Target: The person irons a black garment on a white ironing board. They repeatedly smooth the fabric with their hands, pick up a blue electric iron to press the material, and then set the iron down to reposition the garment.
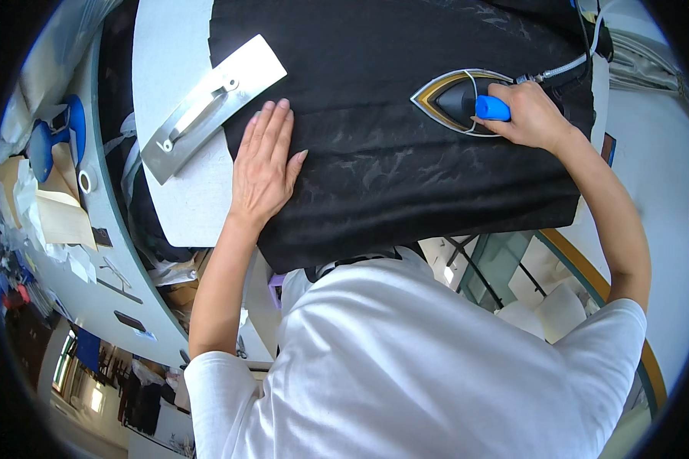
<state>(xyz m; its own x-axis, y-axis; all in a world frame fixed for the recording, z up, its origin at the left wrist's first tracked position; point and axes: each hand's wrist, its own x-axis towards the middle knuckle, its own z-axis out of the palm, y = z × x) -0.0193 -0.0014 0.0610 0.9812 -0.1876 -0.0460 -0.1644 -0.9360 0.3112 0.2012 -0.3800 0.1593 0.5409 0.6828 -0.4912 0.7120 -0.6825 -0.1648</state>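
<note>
Black patterned fabric (383, 153) is spread over a white ironing surface (168, 30) in front of me. My right hand (528, 115) is wrapped round the blue handle of a steam iron (455, 99), whose pointed tip faces left on the cloth. My left hand (266, 168) lies flat on the fabric near its left edge, fingers stretched out. Just beyond those fingers rests a flat metal plate with a bar handle (214, 107), partly on the white surface and partly on the cloth; the hand does not hold it.
A hose (570, 69) runs from the iron to the upper right. On the left, a grey table (130, 306) carries papers (61, 218), a blue tool (42, 149) and a tape roll (88, 180). A white surface (658, 183) lies at the right.
</note>
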